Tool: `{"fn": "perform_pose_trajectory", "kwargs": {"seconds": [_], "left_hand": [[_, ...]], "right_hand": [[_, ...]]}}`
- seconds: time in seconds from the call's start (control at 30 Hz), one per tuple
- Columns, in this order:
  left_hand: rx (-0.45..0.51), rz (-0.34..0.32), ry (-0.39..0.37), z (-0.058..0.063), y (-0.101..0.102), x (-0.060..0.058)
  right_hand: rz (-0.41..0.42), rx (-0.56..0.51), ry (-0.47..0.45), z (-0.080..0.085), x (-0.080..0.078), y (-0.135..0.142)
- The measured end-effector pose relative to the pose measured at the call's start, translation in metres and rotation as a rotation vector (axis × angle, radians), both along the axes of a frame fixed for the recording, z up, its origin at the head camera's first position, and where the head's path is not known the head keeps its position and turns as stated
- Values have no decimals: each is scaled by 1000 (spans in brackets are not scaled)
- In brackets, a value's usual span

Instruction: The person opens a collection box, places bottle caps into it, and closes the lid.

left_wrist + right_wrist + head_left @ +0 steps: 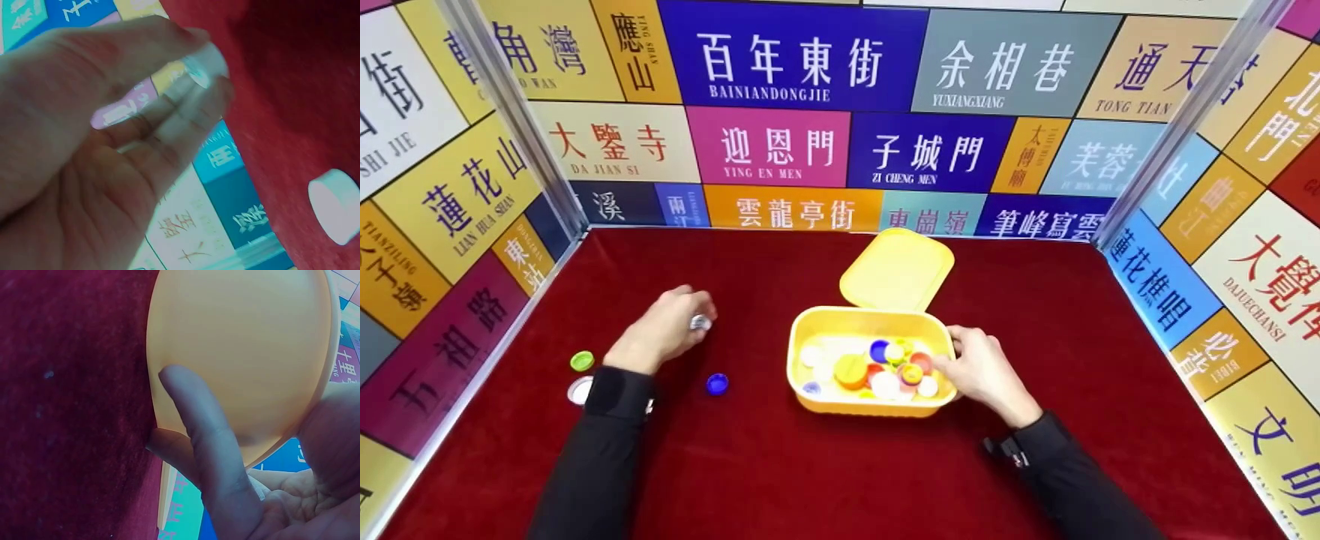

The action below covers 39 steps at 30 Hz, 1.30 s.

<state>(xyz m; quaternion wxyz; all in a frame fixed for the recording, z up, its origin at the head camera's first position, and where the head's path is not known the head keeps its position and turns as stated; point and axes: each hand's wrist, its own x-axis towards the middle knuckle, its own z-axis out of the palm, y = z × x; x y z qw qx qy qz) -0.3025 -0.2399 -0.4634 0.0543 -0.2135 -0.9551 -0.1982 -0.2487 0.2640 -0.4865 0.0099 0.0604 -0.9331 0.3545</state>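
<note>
My left hand [666, 330] is raised over the left part of the red cloth, pinching a whitish bottle cap [700, 322] between thumb and fingertips. The left wrist view shows that bottle cap [207, 64] slightly blurred. At centre stands a yellow plastic box [870, 407] holding several bottle caps in white, orange, blue, red and yellow. My right hand [986, 375] grips its right side, thumb at the rim. In the right wrist view, fingers [205, 422] lie against the outer wall of the yellow box [242, 343].
Left of the box lie a blue cap [717, 384], a green cap [582, 361] and a white cap [580, 391] partly behind the left sleeve. A yellow lid [898, 270] rests behind the box. Printed panels [795, 56] enclose the back and sides.
</note>
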Motion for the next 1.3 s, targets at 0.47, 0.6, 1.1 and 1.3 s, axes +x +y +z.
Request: {"fn": "perform_pose_trajectory", "kwargs": {"seconds": [0.47,0.6,1.1,1.3], "left_hand": [[132,-307,210,16,78,24],[123,-368,234,15,98,33],[22,-495,189,-2,140,55],[9,-497,171,-3,139,54]], "right_hand": [[8,18,8,1,0,1],[6,9,0,1,0,0],[-1,12,17,1,1,0],[3,13,15,1,1,0]]}}
